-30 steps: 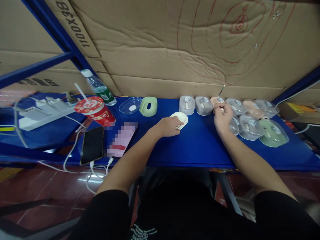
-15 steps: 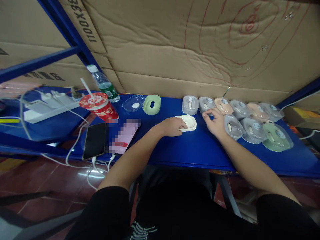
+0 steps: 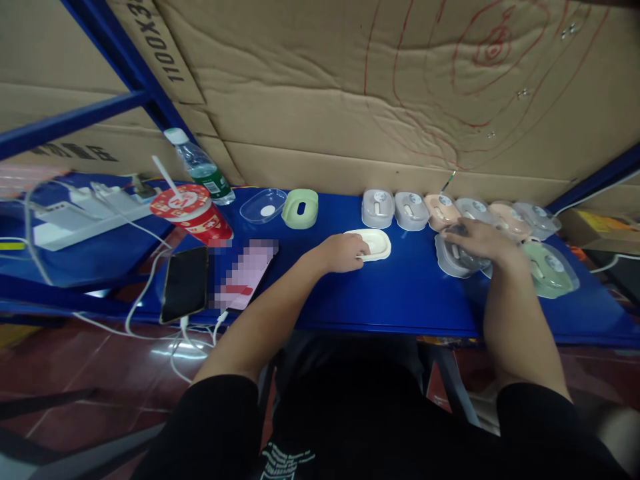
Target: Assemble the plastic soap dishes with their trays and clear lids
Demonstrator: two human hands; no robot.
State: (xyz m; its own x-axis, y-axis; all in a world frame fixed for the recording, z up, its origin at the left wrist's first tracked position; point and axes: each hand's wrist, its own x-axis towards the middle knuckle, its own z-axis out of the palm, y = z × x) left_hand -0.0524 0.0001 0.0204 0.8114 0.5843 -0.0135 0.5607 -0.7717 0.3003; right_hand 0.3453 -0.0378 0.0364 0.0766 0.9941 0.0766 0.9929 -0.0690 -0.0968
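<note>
From the head view, I'm watching someone working bare-handed at a blue desk (image 3: 350, 300), with a cream tray (image 3: 379, 248) lying flat on it. The left grip (image 3: 340, 255) is covering the tray's left end, its fingers bending over the rim and, it seems, holding it down. To the right of the cream tray, the right grip (image 3: 477, 239) is lying across the top of a clear-covered grey box (image 3: 451, 260); the hand is partly hiding the contact, so I'm not able to tell whether it is gripping the box or only resting there. Beyond the cream tray and to its left, a pale green slotted piece (image 3: 311, 209) and a clear lid (image 3: 261, 204) are lying side by side, while a peach box (image 3: 442, 210) is standing beyond it to its right. By my reading, the person is steadying the tray while handling the grey box. The next move seems to be calling for a sure hold on that box's sides, without nudging the peach box.
</note>
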